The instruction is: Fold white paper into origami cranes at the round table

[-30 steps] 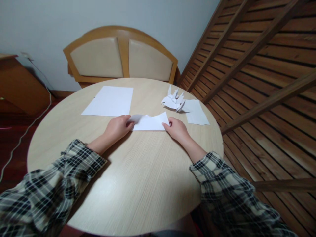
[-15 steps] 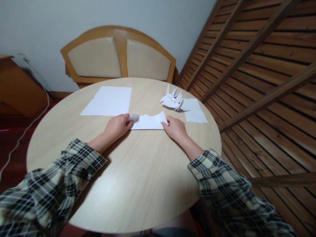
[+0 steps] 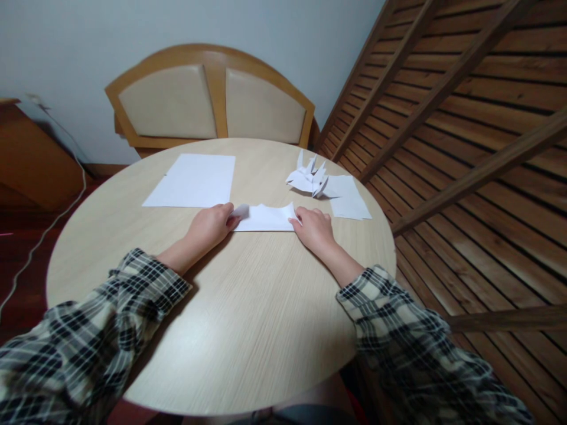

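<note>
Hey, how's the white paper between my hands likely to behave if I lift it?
The white paper is probably floppy along its far edge, which ripples between your left hand and right hand. Its straight near edge may prove somewhat stiffer. It looks thin, so it's likely light and easily creased.

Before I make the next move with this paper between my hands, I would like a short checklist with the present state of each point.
1. Left hand grips the left end of the white paper: ok.
2. Right hand grips its right end: ok.
3. Paper's near edge straight: ok.
4. Paper's far edge even: not ok, it is wavy.
5. Folded paper figures apart from the held paper: ok.
6. Left hand clear of the flat sheet: cannot tell, they overlap in this view.
</note>
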